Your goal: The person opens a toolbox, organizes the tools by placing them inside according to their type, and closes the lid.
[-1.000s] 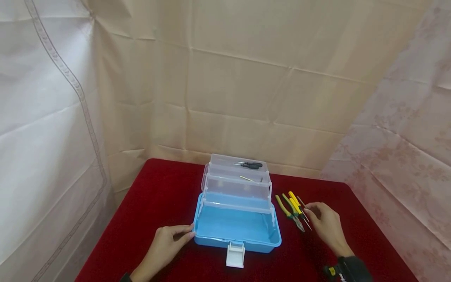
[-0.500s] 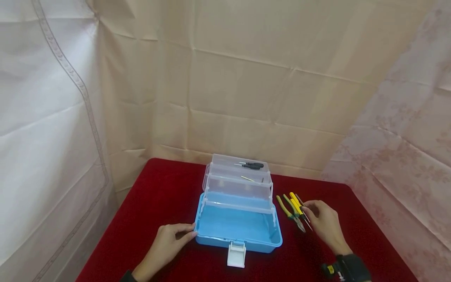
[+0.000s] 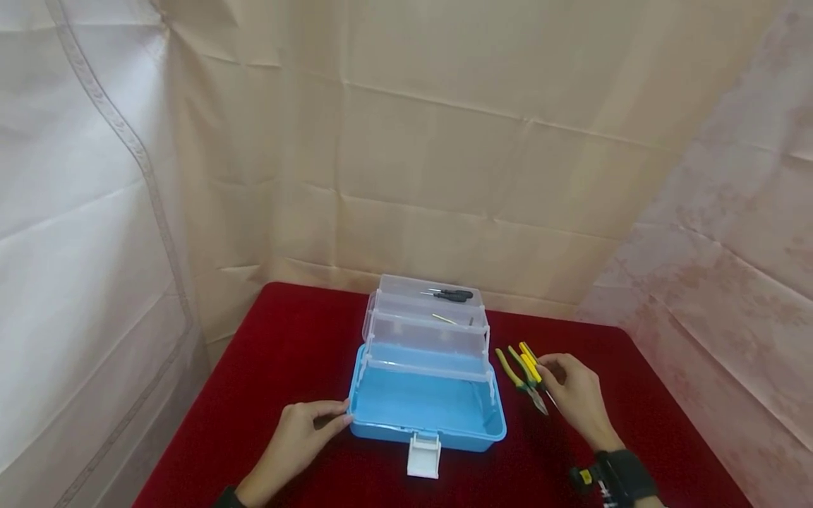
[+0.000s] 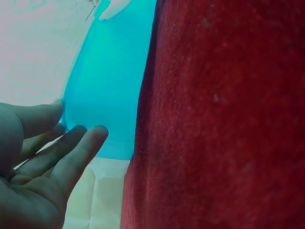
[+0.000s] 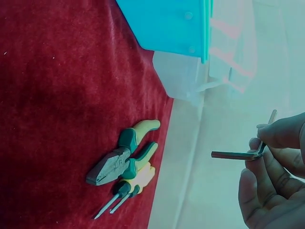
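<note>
A blue toolbox (image 3: pixel 466 441) stands with its clear trays raised in steps toward the back. My left hand (image 3: pixel 295 437) holds the box's front left corner between thumb and fingertips; in the left wrist view the fingertips rest against the blue wall (image 4: pixel 105 86). Over at the right, my right hand (image 3: pixel 576 398) pinches an L-shaped hex key (image 5: pixel 233 155) between thumb and fingers, above the table. Close to that hand, pliers (image 5: pixel 112 167) with green and yellow handles and two yellow-handled screwdrivers (image 5: pixel 142 177) lie on the cloth.
Two black-handled screwdrivers (image 3: pixel 452 295) lie in the top tray (image 3: pixel 396 286), and a thin brass-coloured rod (image 3: pixel 443 319) lies in a lower one. A white latch (image 3: pixel 423 456) hangs at the box front. Red cloth (image 3: pixel 298 339) covers the table; curtains stand behind.
My right hand has moved a little to the left with the hex key, nearer the yellow screwdrivers and the box. My left hand has stayed at the box corner.
</note>
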Tool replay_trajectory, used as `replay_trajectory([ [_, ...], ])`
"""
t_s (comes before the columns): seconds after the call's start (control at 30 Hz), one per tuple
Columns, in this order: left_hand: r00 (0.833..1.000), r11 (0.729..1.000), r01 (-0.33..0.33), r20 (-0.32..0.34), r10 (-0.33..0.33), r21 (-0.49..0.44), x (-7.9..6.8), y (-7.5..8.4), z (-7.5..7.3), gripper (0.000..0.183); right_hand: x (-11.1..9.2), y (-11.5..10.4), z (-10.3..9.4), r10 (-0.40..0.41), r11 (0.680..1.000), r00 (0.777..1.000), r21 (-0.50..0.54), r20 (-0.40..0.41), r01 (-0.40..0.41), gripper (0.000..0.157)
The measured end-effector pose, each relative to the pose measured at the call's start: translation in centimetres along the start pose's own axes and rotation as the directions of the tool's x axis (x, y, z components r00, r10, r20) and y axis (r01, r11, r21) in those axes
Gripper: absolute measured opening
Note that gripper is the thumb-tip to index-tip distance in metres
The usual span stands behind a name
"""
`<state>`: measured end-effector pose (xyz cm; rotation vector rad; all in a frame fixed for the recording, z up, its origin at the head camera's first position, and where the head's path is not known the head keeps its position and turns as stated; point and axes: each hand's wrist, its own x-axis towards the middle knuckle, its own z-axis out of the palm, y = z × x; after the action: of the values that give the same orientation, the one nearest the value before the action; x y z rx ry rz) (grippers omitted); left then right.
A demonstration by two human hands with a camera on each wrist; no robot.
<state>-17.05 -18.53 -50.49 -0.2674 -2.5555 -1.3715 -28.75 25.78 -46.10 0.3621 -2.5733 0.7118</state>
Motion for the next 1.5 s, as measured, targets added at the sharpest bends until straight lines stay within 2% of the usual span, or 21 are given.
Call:
replay_trajectory([
  [0.4, 1.000, 1.000, 0.020, -0.008, -0.020, -0.003, 0.1, 0.2, 0.1, 0.030, 0.3, -0.4, -0.2, 0.015, 1.000, 1.000, 0.025, -0.006, -0.014, 0.014],
  [0.63, 0.999, 0.999, 0.033, -0.038, -0.033, 0.016, 0.0, 0.5, -0.4, 0.029, 0.6, -0.7, 0.2, 0.017, 0.999, 1.000, 0.037, -0.001, -0.017, 0.016],
  [0.93, 0.997, 0.997, 0.075, -0.007, -0.075, 0.027, 0.0, 0.5, -0.2, 0.027, 0.6, -0.7, -0.1, 0.021, 0.999, 1.000, 0.040, -0.001, -0.021, 0.015],
  [1.27, 0.997, 0.996, 0.080, 0.018, -0.081, 0.032, 0.0, 0.4, 0.0, 0.030, 0.7, -0.6, -0.1, 0.029, 0.999, 1.000, 0.031, -0.009, -0.029, 0.015],
  [1.5, 0.998, 0.998, 0.065, -0.003, -0.065, 0.022, -0.1, 0.4, 0.0, 0.029, 1.0, -0.9, 0.2, 0.007, 1.000, 1.000, 0.030, -0.009, -0.007, 0.015],
])
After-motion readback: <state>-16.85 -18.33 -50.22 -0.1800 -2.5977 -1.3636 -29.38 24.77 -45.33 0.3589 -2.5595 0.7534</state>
